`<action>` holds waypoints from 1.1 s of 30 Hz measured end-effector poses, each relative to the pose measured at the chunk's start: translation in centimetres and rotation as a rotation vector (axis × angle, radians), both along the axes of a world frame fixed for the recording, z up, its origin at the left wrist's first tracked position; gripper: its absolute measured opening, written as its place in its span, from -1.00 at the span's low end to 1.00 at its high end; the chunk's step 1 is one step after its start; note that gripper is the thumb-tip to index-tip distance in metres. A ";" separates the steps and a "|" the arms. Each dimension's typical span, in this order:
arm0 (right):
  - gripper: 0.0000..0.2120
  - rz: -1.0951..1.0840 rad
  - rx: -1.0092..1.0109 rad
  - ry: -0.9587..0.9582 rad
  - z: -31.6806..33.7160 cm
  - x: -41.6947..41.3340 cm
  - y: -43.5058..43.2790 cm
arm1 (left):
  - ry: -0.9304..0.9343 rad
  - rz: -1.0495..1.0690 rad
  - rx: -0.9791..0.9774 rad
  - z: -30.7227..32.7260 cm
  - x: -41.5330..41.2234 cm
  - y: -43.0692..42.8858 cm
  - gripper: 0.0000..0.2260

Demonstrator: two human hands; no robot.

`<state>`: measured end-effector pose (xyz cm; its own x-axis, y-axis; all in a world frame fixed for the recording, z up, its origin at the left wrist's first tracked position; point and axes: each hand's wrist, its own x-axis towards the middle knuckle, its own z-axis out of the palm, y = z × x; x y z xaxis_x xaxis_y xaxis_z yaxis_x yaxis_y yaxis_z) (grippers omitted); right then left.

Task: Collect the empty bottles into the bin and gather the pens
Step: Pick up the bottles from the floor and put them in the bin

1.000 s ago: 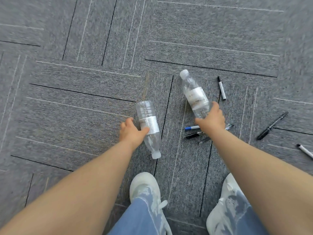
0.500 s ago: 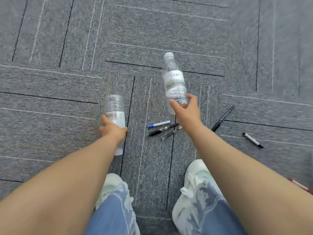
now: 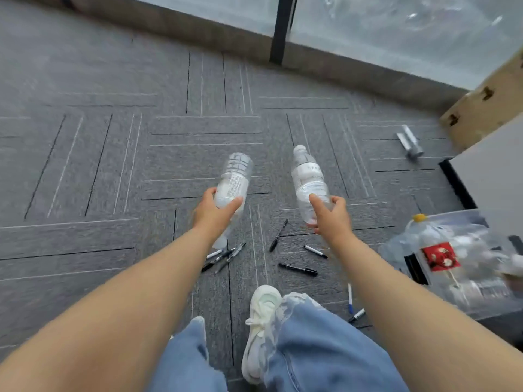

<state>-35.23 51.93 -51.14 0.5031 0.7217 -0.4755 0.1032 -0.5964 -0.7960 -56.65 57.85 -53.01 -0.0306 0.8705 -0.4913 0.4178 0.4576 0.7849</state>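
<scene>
Holding a clear bottle [image 3: 233,181] in the air, the left hand [image 3: 213,215] has its fingers wrapped tight around the lower middle of it. This bottle runs long-ways from 6 o'clock to 12 o'clock. Its flat bottom points away toward 12 o'clock, and its neck end points down toward 6 o'clock, half hidden behind the wrist.

The right hand [image 3: 331,219] is closed tight around a second clear bottle [image 3: 307,179]. This one points the other way. Its white cap is up at 12 o'clock, leaning a little toward 11 o'clock, and its bottom end sits in the hand. The two bottles are side by side, apart, above the grey carpet [image 3: 99,165].

Pens lie on the carpet below the hands. A little bunch of pens [image 3: 223,256] lies under the left wrist, pointing from 7 o'clock to 1 o'clock. A black pen [image 3: 278,235] lies between the two arms. A white pen [image 3: 315,251] is just beside the right wrist. A black marker [image 3: 297,269] lies flat, almost from 9 o'clock to 3 o'clock. A blue-tipped pen [image 3: 350,299] lies near the right arm.

At 3 o'clock is a clear bin [image 3: 464,281] with bottles inside.
</scene>
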 end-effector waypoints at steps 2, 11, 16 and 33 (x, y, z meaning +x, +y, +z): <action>-0.42 -0.045 0.049 0.009 3.4 1.6 -2.8 | -0.114 -0.036 0.025 4.1 1.9 -1.4 -0.44; -0.40 -0.191 0.127 -0.041 11.5 5.5 -17.5 | -0.250 -0.280 0.140 14.3 10.5 -11.0 -0.40; -0.41 -0.315 0.066 0.066 8.3 8.2 -21.4 | -0.259 -0.343 0.040 11.1 16.5 -12.4 -0.39; -0.60 -1.011 -0.187 0.419 6.0 20.1 -16.6 | -0.150 -0.390 -0.258 9.6 31.9 -5.4 -0.39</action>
